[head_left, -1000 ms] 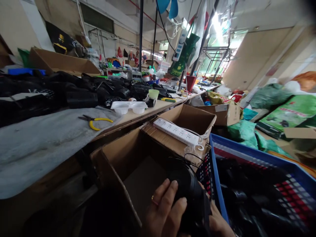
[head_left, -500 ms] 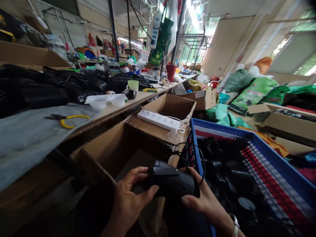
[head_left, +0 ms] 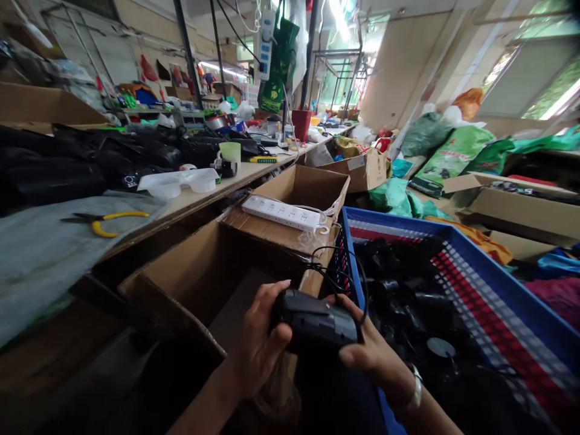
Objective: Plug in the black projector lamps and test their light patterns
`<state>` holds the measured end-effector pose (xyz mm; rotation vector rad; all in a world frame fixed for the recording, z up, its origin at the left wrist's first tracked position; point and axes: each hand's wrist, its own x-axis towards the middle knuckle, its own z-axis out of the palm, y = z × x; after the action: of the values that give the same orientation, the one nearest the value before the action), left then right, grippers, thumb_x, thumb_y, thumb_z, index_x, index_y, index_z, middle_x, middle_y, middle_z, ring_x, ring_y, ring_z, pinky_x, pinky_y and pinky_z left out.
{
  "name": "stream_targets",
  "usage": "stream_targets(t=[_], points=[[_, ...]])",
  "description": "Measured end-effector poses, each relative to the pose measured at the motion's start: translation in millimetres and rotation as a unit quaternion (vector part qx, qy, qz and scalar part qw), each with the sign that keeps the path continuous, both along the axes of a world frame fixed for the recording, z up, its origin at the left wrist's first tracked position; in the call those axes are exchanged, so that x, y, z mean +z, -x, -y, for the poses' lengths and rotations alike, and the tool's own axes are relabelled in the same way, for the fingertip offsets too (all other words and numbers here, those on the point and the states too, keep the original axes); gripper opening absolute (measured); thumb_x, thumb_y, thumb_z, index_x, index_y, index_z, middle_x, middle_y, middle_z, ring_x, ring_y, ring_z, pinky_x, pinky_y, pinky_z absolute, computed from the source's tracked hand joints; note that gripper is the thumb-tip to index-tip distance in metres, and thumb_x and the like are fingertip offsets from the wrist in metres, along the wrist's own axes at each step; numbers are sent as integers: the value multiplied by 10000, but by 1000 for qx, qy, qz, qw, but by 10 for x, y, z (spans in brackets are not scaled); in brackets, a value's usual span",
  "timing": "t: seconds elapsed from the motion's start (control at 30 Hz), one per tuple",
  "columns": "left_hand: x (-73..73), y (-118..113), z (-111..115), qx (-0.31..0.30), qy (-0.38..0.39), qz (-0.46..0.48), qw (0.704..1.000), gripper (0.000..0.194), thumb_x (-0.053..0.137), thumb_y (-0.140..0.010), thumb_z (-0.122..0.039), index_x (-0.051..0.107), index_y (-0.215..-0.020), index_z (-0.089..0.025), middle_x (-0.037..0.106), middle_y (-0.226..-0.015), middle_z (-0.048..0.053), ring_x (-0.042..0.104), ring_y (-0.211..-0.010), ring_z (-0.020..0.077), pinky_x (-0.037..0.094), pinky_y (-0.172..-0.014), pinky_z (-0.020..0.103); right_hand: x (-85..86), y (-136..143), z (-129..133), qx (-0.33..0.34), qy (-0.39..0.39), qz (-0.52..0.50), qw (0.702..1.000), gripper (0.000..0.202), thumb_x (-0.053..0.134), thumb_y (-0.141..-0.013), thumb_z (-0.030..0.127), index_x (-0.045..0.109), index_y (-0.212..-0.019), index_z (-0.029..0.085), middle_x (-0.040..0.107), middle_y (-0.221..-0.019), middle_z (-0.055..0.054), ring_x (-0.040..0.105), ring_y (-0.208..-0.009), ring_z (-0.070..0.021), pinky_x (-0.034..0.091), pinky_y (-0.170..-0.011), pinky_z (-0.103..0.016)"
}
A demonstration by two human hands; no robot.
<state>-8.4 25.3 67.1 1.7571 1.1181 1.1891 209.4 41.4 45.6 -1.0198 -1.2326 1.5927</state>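
- Black device (head_left: 317, 320): left hand (head_left: 260, 338) grips one end, right hand (head_left: 369, 347) the other!
- Yellow-handled pliers (head_left: 102, 225) lie on a grey sheet (head_left: 40, 257), close to the surface's (head_left: 182, 206) near edge.

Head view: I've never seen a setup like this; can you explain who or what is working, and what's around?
There is no machine: a person works with two bare hands, filmed by one head-worn camera looking forward and down. The left hand and right hand hold a black rounded device between them. On the left, yellow-handled pliers lie on a greyish plastic sheet. Ahead, a white power strip rests on a brown cardboard flap, beyond an open brown cardboard box. On the right, a blue plastic crate holds black pieces too dim to identify.
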Motion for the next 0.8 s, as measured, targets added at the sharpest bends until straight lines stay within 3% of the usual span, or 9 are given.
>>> stream_targets(t=[0.1, 0.2, 0.27, 0.37, 0.43, 0.53, 0.6, 0.7, 0.8], points=[[52, -69, -195, 41, 160, 32, 986, 483, 320, -868, -546, 536, -1105, -186, 579, -1081, 76, 508, -1013, 215, 349, -932, 314, -50, 46, 16, -1, 139, -49, 989, 467, 660, -658, 532, 595, -946, 170, 628, -676, -8, 563, -550, -107, 456, -505, -195], [50, -87, -375, 13, 309, 65, 949, 465, 329, -861, -533, 605, -858, -160, 635, -798, 32, 569, -792, 176, 426, -793, 276, -64, 96, 44, 68, 262, -65, 961, 600, 408, -784, 654, 592, -644, 101, 480, -372, -9, 436, -316, -74, 331, -326, -159], [19, -86, -442, -10, 373, 63, 926, 528, 307, -848, -559, 598, -705, -142, 592, -588, 17, 544, -562, 148, 448, -594, 256, -47, 114, 64, 95, 297, -77, 947, 667, 333, -804, 670, 596, -627, 84, 488, -351, -32, 447, -296, -82, 337, -313, -155], [-23, -97, -471, -20, 443, 54, 895, 602, 258, -830, -610, 542, -563, -151, 463, -387, -10, 410, -336, 121, 315, -350, 230, -27, 141, 96, 110, 318, -99, 936, 705, 265, -825, 667, 634, -790, 67, 559, -415, -53, 463, -301, -87, 362, -312, -157], [-22, -123, -462, -18, 460, 52, 886, 625, 228, -829, -625, 523, -537, -158, 418, -349, -19, 360, -287, 115, 241, -299, 223, -42, 160, 122, 107, 334, -114, 930, 712, 252, -825, 670, 636, -861, 71, 571, -437, -49, 455, -300, -83, 360, -308, -157], [33, -169, -421, -22, 443, 70, 894, 635, 267, -808, -662, 577, -634, -137, 455, -403, -23, 421, -349, 103, 305, -352, 202, -55, 94, 158, 88, 318, -117, 937, 659, 327, -808, 661, 644, -879, 88, 529, -401, -16, 456, -310, -83, 357, -326, -154], [79, -176, -379, -34, 419, 89, 903, 656, 299, -774, -702, 608, -843, -128, 513, -502, -23, 459, -398, 97, 345, -406, 197, 15, -120, 180, 44, 275, -84, 957, 551, 492, -737, 631, 654, -894, 129, 571, -464, -13, 507, -373, -98, 407, -381, -178], [88, -115, -314, -48, 374, 92, 921, 686, 329, -760, -706, 521, -1115, -152, 584, -712, 1, 497, -438, 88, 392, -479, 219, 281, -771, 313, -54, 153, 32, 986, 553, 727, -522, 505, 656, -986, 213, 680, -816, -55, 632, -668, -191, 516, -598, -299], [-35, -7, -276, -34, 307, 28, 951, 630, 464, -744, -648, 524, -1116, -143, 591, -798, 18, 505, -496, 80, 420, -560, 231, 555, -1548, 761, -130, 80, 269, 951, 631, 790, -385, 371, 684, -990, 229, 666, -943, -125, 632, -774, -279, 506, -637, -359]])
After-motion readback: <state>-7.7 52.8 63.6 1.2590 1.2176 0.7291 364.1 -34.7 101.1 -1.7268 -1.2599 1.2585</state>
